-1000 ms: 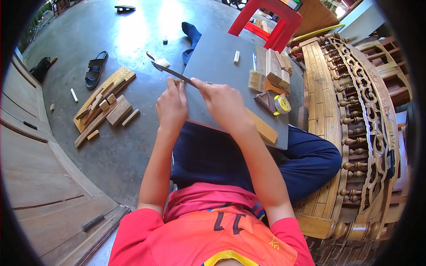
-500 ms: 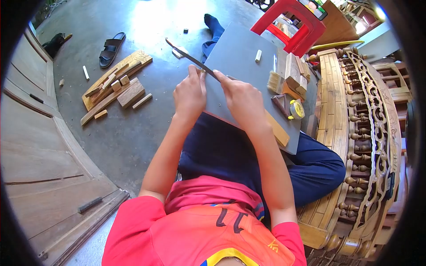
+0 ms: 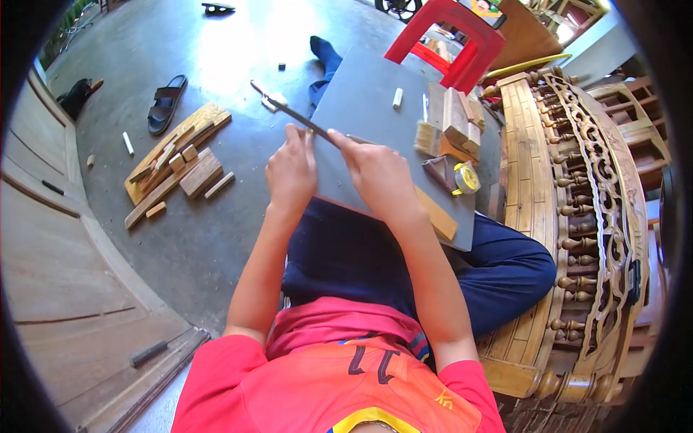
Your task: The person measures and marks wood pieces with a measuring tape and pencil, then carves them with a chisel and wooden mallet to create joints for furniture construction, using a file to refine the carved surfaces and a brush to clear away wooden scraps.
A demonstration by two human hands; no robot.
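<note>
A long, narrow dark bar, which looks like a file, slants up and left over the grey board. My right hand is closed around its lower right end, with the index finger along it. My left hand is pinched closed just under the bar's middle, left of my right hand. Something small and pale shows at its fingertips, too hidden to name. A flat wooden strip lies on the board beyond my right wrist.
Wood pieces and a sandal lie on the floor at left. On the board's right are a brush, wood blocks and a yellow tape measure. A red stool stands behind; carved wooden furniture is at right.
The whole view has shifted, so the scene sits a little further left and lower. Both hands keep nearly the same hold and place relative to the bar.
</note>
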